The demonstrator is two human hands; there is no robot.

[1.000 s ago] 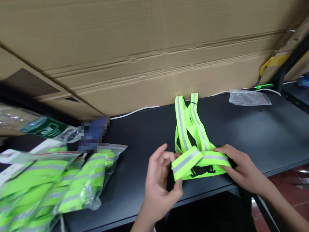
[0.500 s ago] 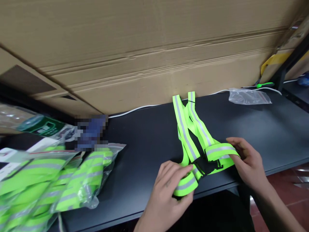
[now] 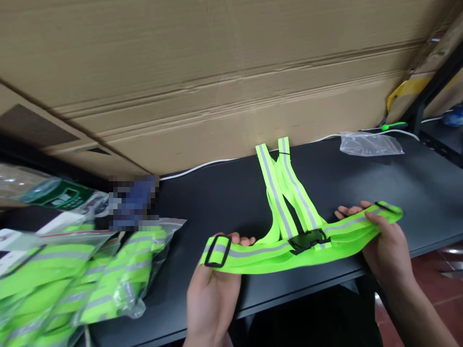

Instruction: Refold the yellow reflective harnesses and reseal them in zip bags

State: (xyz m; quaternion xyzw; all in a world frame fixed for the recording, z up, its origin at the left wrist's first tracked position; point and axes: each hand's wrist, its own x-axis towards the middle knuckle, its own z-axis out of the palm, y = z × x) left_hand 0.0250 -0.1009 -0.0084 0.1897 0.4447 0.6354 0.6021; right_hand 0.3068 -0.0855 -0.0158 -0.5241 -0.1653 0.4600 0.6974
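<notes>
A lime-yellow reflective harness with grey stripes lies on the dark shelf top, its two shoulder straps running back to the cardboard. Its waist belt is stretched sideways between my hands, with a black side-release buckle at the middle. My left hand grips the belt's left end, beside a black strap slider. At the other end, my right hand has its thumb over the belt and fingers behind it; another slider sits just past the thumb.
Several bagged lime harnesses are piled at the left, near a blurred-out blue item. An empty clear bag and a green-handled tool lie at the back right. Large cardboard stands behind, with a white cable along its base.
My hands have moved apart, left hand leftward and right hand slightly right. The belt, loosely curled before, is now drawn out straight, with the buckle between the hands lying flat across it.
</notes>
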